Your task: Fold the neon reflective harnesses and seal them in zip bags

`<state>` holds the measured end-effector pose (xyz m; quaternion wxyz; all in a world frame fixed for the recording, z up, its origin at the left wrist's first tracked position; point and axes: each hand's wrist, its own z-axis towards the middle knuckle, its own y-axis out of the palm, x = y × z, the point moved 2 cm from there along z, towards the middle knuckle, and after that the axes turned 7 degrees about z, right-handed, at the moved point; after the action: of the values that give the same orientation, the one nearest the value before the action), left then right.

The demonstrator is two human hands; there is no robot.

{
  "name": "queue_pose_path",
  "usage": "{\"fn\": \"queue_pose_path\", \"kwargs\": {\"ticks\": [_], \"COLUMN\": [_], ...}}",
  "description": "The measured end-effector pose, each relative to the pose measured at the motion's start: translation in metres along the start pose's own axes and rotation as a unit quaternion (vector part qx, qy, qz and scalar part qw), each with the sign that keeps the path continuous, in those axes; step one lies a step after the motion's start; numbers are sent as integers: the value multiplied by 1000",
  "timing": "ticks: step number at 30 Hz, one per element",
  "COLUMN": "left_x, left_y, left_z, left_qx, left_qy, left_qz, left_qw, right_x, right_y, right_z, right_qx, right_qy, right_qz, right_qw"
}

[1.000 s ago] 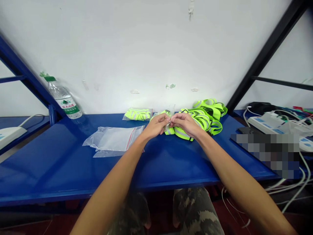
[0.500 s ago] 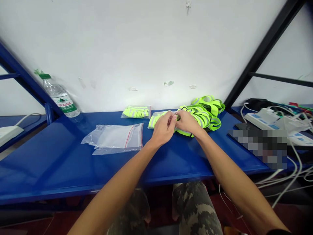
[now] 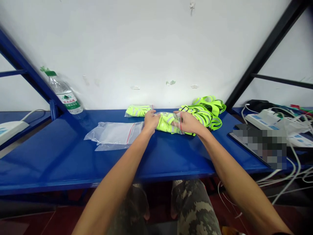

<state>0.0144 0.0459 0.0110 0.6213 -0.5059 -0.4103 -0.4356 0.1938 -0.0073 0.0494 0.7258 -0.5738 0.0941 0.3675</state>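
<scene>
Between my hands is a clear zip bag (image 3: 168, 123) with a yellow-green reflective strap folded inside; its red seal line lies toward the right. My left hand (image 3: 151, 122) grips the bag's left end. At the seal end, my right hand (image 3: 188, 122) has its fingers closed on the plastic. A heap of loose reflective straps (image 3: 207, 111) lies just beyond and right of my right hand. Behind my left hand rests another filled zip bag (image 3: 138, 111). Flat zip bags (image 3: 114, 133) with red seal lines lie left of my left hand.
A water bottle (image 3: 65, 93) with a green cap leans by the blue frame at the left. On the right are a dark, partly blurred flat object (image 3: 259, 143), white power strips (image 3: 266, 119) and hanging white cables (image 3: 294, 163). The blue table (image 3: 61, 156) meets a white wall.
My hands have moved apart from the seal, the left one sliding to the bag's left end. More of the filled bag now shows between them. The view has shifted slightly.
</scene>
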Motion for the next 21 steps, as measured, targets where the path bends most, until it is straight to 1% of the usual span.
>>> {"fn": "queue_pose_path", "kwargs": {"ticks": [1, 3, 4, 6, 7, 9, 11, 12, 14, 16, 18, 19, 20, 21], "left_x": [6, 18, 25, 36, 40, 45, 50, 53, 60, 64, 61, 57, 51, 44], "left_y": [-3, -12, -18, -33, -41, -56, -70, -77, -95, -118, -149, -166, -181, -193], "left_z": [-1, -6, -9, -14, -16, -19, -22, -24, -27, -29, -26, -23, -20, -16], "left_qx": [5, 1, -12, -21, -8, 38, 98, 127, 178, 209, 234, 245, 241, 219], "left_qy": [-19, -53, -52, -37, -25, 12, 77, 119, 201, 255, 278, 268, 248, 224], "left_qz": [-69, -191, -231, -265, -259, -207, -104, -39, 85, 181, 269, 305, 343, 379], "left_qw": [997, 980, 971, 963, 965, 977, 987, 984, 960, 926, 892, 880, 873, 871], "right_x": [-2, -9, -13, -23, -28, -37, -43, -43, -41, -35, -25, -19, -12, -6], "right_y": [-2, -6, -9, -12, -12, -9, -3, 1, 4, 1, -7, -13, -19, -24], "right_z": [-1, -1, -1, 0, 1, 1, 0, -2, -6, -12, -19, -22, -24, -25], "right_qx": [-11, -41, -53, -55, -54, -62, -87, -95, -97, -90, -70, -52, -28, 0], "right_qy": [-16, -41, -48, -55, -57, -60, -51, -42, -21, 1, 32, 53, 70, 82], "right_qz": [15, 67, 95, 149, 178, 246, 326, 361, 409, 438, 469, 488, 505, 517], "right_qw": [1000, 996, 993, 986, 981, 965, 940, 927, 907, 895, 880, 870, 860, 852]}}
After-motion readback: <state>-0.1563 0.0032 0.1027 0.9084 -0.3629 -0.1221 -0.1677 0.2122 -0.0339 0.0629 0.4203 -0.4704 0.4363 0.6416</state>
